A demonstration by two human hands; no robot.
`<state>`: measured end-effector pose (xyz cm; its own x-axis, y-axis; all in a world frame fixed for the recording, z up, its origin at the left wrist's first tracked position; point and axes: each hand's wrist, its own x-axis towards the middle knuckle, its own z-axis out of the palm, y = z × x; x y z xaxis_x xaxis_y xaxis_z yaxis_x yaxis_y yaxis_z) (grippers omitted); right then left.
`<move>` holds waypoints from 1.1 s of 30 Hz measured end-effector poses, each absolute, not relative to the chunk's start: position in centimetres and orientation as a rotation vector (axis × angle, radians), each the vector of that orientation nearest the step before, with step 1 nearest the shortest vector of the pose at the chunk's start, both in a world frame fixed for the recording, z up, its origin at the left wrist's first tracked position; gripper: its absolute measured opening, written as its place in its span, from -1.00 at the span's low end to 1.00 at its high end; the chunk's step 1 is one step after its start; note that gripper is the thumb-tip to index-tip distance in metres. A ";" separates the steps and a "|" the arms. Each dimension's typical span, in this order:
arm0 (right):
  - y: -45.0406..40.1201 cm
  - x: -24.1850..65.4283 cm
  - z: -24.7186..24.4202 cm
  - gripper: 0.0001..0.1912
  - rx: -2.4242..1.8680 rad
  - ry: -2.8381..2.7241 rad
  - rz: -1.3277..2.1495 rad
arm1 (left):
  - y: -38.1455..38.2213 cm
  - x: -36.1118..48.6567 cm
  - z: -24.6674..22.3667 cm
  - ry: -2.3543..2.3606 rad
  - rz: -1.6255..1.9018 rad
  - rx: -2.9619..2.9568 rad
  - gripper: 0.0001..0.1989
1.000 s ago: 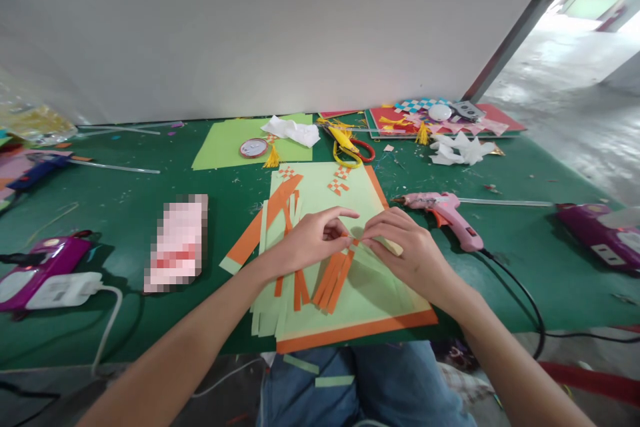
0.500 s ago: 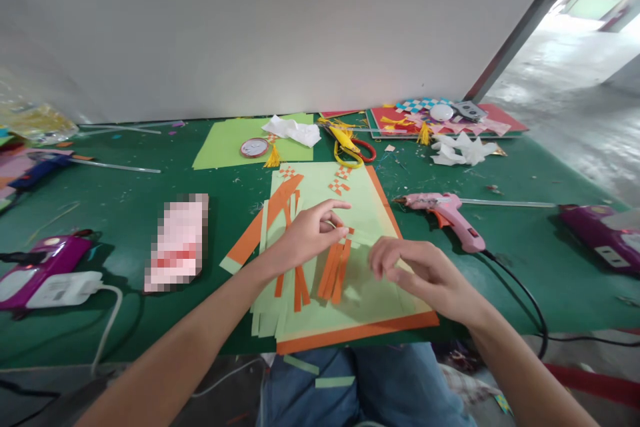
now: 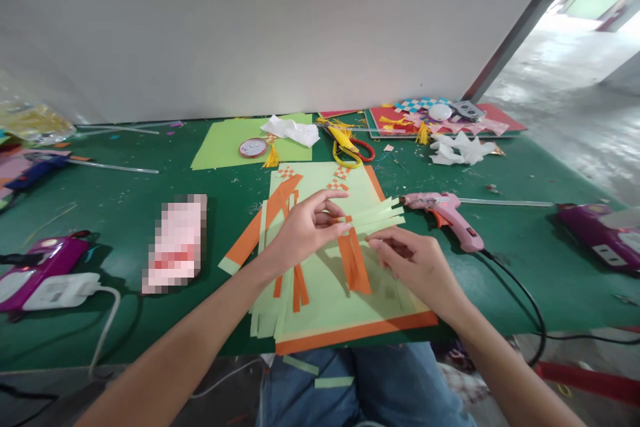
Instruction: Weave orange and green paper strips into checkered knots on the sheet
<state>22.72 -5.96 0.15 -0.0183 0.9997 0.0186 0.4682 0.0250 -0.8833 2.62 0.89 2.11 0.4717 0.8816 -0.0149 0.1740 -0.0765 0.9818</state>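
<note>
Between its thumb and fingers, my left hand (image 3: 313,223) pinches the woven end of some paper strips. Orange strips (image 3: 354,263) hang from that end toward me, and pale green strips (image 3: 383,213) fan out to the right. My right hand (image 3: 410,257) is just right of the orange strips, thumb and index finger pressed together; what is between them, if anything, is too small to make out. Beneath both hands lie pale green sheets (image 3: 320,320) over an orange sheet (image 3: 360,337). More loose orange strips (image 3: 300,287) rest left of the woven piece.
A pink glue gun (image 3: 453,217) lies on the green table (image 3: 520,253) at the right. Yellow and red scissors (image 3: 345,143), white tissue (image 3: 290,130) and a round tin (image 3: 253,147) are at the back. Purple power strips (image 3: 50,267) sit left and right.
The woven piece has turned in my left hand, its orange strips swinging right and its green strips now visible. My right hand has shifted slightly and its fingers have closed together.
</note>
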 end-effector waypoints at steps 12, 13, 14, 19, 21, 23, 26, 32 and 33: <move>-4.9 21.1 0.6 -0.54 -1.578 -1.322 0.989 | 0.1 3.1 2.4 0.874 0.711 1.586 -0.56; -4.9 21.1 0.5 -0.54 -1.576 -1.319 1.007 | 0.1 3.2 2.4 0.875 0.704 1.584 -0.55; -5.0 21.1 0.4 -0.55 -1.569 -1.318 1.029 | 0.1 3.2 2.3 0.877 0.697 1.581 -0.55; -5.1 21.4 0.2 -0.60 -1.506 -1.264 1.064 | 0.2 3.2 2.0 0.881 0.685 1.546 -0.54; -5.1 21.5 0.2 -0.62 -1.494 -1.248 1.053 | 0.2 3.3 2.0 0.876 0.692 1.527 -0.54; -5.1 21.8 0.2 -0.64 -1.495 -1.246 1.024 | 0.2 3.3 2.2 0.875 0.693 1.511 -0.56; -5.2 22.1 0.3 -0.65 -1.490 -1.236 0.992 | 0.2 3.4 2.4 0.881 0.691 1.497 -0.56; -5.2 22.5 0.6 -0.74 -1.434 -1.127 0.960 | 0.4 3.2 2.3 0.898 0.716 1.505 -0.56; -5.1 22.5 0.6 -0.74 -1.412 -1.089 0.954 | 0.4 3.1 2.3 0.902 0.723 1.504 -0.56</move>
